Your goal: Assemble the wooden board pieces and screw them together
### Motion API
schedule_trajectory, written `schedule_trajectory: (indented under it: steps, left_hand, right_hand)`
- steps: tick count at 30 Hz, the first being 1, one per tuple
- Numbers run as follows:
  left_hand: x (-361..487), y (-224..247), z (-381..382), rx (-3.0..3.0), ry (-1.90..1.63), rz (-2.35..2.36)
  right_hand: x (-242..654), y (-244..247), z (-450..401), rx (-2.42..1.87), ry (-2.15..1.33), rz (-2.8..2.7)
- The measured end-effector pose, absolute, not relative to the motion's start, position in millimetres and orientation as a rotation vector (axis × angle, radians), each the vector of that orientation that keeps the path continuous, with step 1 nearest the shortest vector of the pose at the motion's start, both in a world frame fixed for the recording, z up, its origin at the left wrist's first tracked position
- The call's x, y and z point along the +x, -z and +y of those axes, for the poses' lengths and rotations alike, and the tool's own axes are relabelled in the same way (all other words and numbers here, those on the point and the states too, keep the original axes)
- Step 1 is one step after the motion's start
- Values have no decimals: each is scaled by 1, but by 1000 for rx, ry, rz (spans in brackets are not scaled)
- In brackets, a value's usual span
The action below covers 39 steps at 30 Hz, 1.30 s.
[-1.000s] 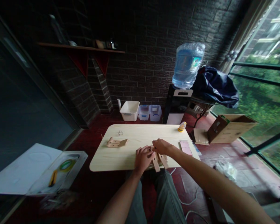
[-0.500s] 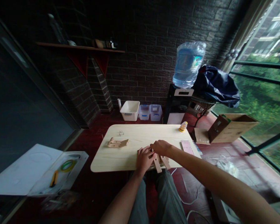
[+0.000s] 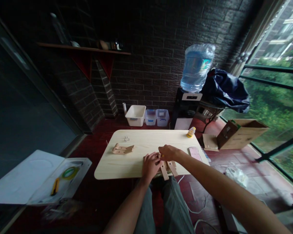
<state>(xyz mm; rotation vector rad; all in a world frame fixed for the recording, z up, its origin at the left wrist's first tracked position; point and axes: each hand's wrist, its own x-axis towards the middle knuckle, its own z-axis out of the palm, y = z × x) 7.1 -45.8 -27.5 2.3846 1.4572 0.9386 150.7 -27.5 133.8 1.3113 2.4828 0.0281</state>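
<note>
My left hand [image 3: 150,164] lies over the left end of a light wooden assembly [image 3: 164,172] at the table's front edge, its fingers curled onto the wood. Two slats with dark holes stick out from that assembly toward my lap. Just above it, my right hand [image 3: 169,153] is closed in a fist-like pinch, close to the left fingertips. A bit of yellow shows under its fingers, but what it grips is too small to name. Farther left on the table [image 3: 141,143] lies a second wooden assembly [image 3: 122,149], with several small screws [image 3: 126,139] behind it.
A yellow-capped bottle [image 3: 191,132] stands at the back right corner, near a pink sheet [image 3: 194,153]. On the left, an open white case [image 3: 73,182] holds a yellow-handled tool. Bins [image 3: 136,122], a water dispenser [image 3: 188,107] and a cardboard box [image 3: 241,135] are beyond the table.
My right hand has shifted and turned slightly over the wooden assembly, and a bit of yellow now shows beneath it. My left hand stays in place.
</note>
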Motion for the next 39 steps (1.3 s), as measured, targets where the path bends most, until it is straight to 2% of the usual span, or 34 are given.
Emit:
schedule_trajectory:
  steps: [15, 26, 39]
  left_hand:
    - [6, 28, -46, 2356, -952, 1476]
    - [12, 30, -45, 2357, -981, 1500]
    - [13, 34, -42, 2391, -941, 1494]
  right_hand:
    - [161, -116, -27, 1367, 58, 2487]
    - [161, -128, -33, 1264, -56, 2552]
    - [139, -130, -22, 1325, 19, 2430]
